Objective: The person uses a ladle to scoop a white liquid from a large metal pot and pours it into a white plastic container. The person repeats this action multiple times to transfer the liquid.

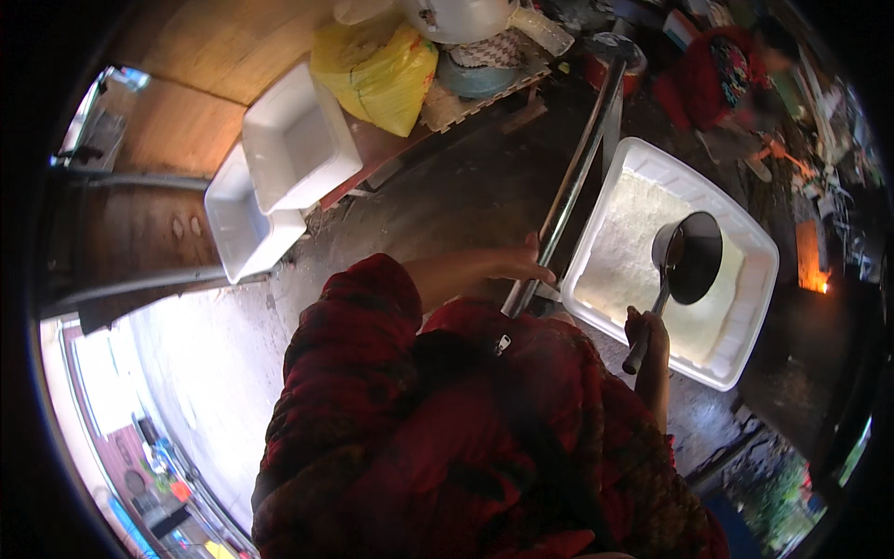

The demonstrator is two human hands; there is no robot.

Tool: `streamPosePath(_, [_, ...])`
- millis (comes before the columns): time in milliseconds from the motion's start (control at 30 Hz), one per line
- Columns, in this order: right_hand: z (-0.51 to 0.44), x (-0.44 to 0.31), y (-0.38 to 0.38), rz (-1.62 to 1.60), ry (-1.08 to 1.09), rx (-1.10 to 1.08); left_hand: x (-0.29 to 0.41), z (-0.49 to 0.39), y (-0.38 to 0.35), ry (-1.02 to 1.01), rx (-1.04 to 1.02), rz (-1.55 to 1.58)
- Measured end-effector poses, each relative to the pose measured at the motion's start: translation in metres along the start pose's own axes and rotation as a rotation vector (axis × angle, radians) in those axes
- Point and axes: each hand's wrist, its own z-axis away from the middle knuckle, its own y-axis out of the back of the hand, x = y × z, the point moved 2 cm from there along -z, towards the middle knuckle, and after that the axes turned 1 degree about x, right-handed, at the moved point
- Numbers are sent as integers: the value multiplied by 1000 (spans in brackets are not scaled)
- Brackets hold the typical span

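Observation:
My right hand grips the handle of a large, dark metal ladle. Its deep bowl is above a white plastic tub, tilted so that the inside shows. Pale cream-coloured, foamy-looking material covers much of the tub's inside; whether it is liquid or set cannot be told. My left hand is at the near part of a long, shiny metal pole, thumb apart and fingers reaching across it. How firmly it holds the pole is unclear. The pole runs away from my body along the tub's left side.
Two white plastic tubs lean together at left, beside a yellow sack. A large pale pot stands at the back. Another person in red is low at upper right. Fire burns right of the tub.

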Motion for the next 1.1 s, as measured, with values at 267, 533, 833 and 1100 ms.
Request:
streamPosePath(267, [39,78,-84,248,181,136,-15,-19,25,-322,-133,-158])
streamPosePath(533, [88,144,-126,164,190,335,13,-24,58,-349,-426,-254])
streamPosePath(833, [73,168,-155,54,151,424,22,-67,88,-406,-997,-185])
streamPosePath(1100, [74,161,-184,-53,111,552,115,-172,193,-108,-913,-411])
